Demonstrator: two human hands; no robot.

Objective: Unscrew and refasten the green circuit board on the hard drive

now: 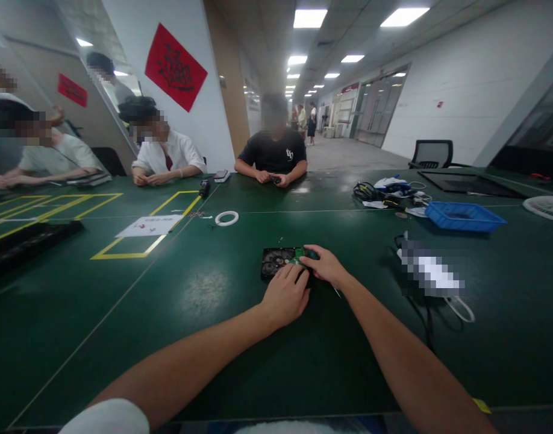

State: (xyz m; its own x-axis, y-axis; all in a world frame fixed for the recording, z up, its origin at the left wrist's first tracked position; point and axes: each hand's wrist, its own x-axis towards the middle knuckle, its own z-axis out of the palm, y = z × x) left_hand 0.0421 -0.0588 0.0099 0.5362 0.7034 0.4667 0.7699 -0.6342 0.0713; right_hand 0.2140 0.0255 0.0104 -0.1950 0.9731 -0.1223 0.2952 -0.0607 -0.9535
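Observation:
In front of me a hard drive (273, 261) lies on the green table, its dark metal underside facing up. A green circuit board (298, 255) sits over its right part, looking slightly askew. My left hand (288, 292) rests on the near edge of the drive, fingers bent against the drive and board. My right hand (327, 265) is closed at the board's right end, thumb and forefinger near its edge. In that hand is a screwdriver (337, 293); its thin shaft sticks out below the palm, and a dark green part shows between the fingers.
To the right are a blue tray (465, 217), a blurred-out white item (432, 271) with cables, and a tangle of cables (369, 191). A white ring (226, 218) and a paper sheet (149, 225) lie left. Several people sit across the table.

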